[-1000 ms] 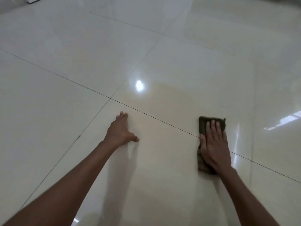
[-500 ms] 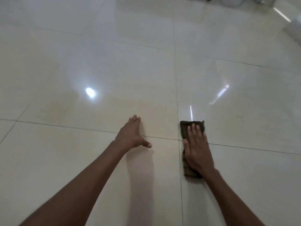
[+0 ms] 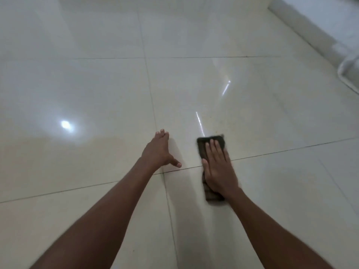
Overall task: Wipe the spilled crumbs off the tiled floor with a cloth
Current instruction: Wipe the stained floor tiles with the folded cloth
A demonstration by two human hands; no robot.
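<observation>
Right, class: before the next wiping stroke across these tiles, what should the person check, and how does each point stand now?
1. Right hand flat on the dark cloth, fingers straight: ok.
2. Cloth lying flat on the tiled floor: ok.
3. Left hand braced on the floor, apart from the cloth: ok.
4. Crumbs ahead of the cloth: faint specks beyond its far edge; amount cannot tell.
5. Cloth's underside clean enough: cannot tell.

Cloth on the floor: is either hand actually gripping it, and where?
Neither grips it. The right hand lies flat with straight fingers on the middle of the dark cloth, pressing it to the tiled floor. The left hand rests on bare tile.
</observation>
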